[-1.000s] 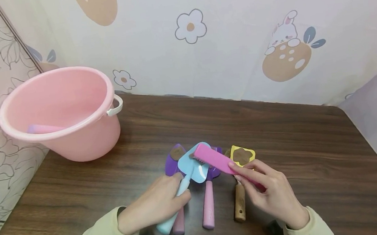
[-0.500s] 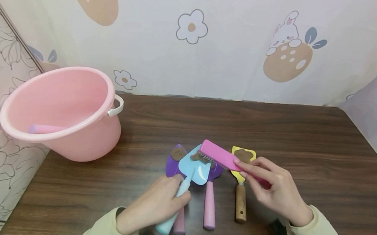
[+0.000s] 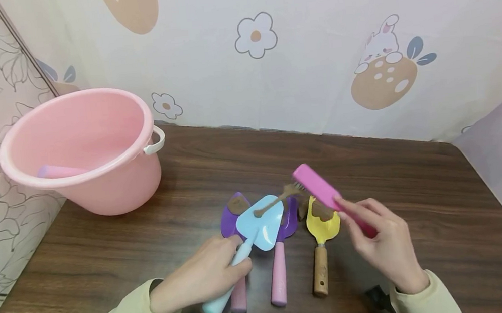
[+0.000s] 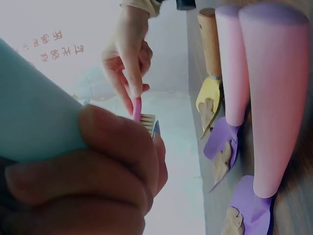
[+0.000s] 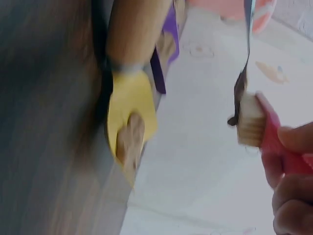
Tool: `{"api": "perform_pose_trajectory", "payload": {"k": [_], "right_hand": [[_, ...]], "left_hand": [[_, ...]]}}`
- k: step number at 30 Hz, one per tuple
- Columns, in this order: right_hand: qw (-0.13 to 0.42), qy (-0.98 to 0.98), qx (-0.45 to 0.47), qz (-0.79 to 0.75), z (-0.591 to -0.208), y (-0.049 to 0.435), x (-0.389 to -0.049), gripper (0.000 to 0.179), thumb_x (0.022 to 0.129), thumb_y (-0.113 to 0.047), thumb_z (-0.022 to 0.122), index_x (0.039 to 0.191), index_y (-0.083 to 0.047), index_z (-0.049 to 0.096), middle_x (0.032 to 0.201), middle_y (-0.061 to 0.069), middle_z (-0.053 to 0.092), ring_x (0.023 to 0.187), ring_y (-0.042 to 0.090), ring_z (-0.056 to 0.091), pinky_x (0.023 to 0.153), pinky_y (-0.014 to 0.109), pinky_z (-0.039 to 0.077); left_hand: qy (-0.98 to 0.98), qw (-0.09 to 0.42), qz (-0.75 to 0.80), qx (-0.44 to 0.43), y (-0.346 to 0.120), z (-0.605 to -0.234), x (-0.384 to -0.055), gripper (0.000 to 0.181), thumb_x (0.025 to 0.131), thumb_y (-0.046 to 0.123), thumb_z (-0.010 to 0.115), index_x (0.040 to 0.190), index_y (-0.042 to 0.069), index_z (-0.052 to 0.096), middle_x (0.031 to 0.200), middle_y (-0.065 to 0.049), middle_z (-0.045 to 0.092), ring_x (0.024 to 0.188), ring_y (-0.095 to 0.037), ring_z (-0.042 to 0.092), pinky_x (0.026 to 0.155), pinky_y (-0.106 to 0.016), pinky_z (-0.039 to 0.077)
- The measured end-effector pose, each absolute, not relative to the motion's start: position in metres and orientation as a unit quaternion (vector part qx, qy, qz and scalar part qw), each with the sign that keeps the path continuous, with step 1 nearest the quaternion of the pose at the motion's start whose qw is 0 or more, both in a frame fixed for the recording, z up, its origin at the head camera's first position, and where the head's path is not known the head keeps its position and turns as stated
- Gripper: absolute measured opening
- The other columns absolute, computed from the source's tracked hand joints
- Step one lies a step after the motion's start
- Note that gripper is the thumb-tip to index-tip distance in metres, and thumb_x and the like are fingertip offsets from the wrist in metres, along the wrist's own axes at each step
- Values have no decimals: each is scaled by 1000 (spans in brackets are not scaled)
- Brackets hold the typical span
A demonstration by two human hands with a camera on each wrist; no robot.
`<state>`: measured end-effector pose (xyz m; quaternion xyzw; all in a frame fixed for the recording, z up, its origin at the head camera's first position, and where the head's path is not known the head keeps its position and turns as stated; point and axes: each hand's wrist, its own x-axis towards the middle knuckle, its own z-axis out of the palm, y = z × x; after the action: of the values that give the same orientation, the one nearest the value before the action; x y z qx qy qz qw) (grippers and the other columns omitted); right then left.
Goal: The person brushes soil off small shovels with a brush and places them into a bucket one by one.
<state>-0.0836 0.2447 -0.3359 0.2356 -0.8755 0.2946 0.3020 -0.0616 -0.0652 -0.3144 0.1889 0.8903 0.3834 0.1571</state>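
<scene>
In the head view my left hand [image 3: 205,272] grips the handle of a light blue trowel [image 3: 273,220], its blade held above the table. My right hand [image 3: 383,239] holds a pink brush [image 3: 316,186], bristles toward the trowel. A brown, clay-like strip [image 3: 274,204] stretches from the blade past its edge to the bristles. The right wrist view shows the dark strip [image 5: 239,95] against the brush's bristles [image 5: 251,122]. Up close in the left wrist view, curled fingers [image 4: 105,171] wrap the blue handle [image 4: 36,107].
Beneath the blue trowel lie two purple trowels [image 3: 291,218] with pink handles. To their right is a yellow trowel [image 3: 323,229] with a wooden handle. Brown patches sit on these blades. A pink bucket [image 3: 113,190] holding a pink-purple item [image 3: 59,171] stands at the back left.
My right hand has moved the brush right and away from over the blue blade. The brown piece now extends off the blade with the bristles. My left hand has barely shifted.
</scene>
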Motion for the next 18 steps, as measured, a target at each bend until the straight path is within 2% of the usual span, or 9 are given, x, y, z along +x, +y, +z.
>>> {"api": "perform_pose_trajectory", "payload": {"k": [9,11,14,18], "right_hand": [[302,-872,220,317,-335,244,-79,39,69,4,75,106,-8,73,80,-2,64,56,-3,35,49,8,26],[298,-865,237,326,-335,240,-76,34,73,0,75,106,-7,73,81,-1,64,56,-3,35,48,9,27],[288,-849,283,341,-335,230,-72,23,85,-15,70,105,-4,73,82,0,64,57,-3,37,48,8,28],[270,-828,346,349,-336,216,-68,32,94,-31,59,105,-3,72,83,1,63,57,-2,39,49,7,30]], "left_hand": [[897,160,379,164,-68,-315,-64,16,85,17,54,73,12,48,59,5,41,52,-8,43,46,-25,37],[895,160,380,168,-67,-316,-64,17,86,18,54,72,12,47,59,5,40,51,-7,43,46,-24,36],[894,159,383,173,-65,-316,-64,17,86,17,54,71,12,47,59,6,41,50,-6,42,45,-24,36],[894,155,379,181,-62,-315,-65,17,85,17,53,70,13,46,57,8,40,48,-5,41,44,-23,35]]}}
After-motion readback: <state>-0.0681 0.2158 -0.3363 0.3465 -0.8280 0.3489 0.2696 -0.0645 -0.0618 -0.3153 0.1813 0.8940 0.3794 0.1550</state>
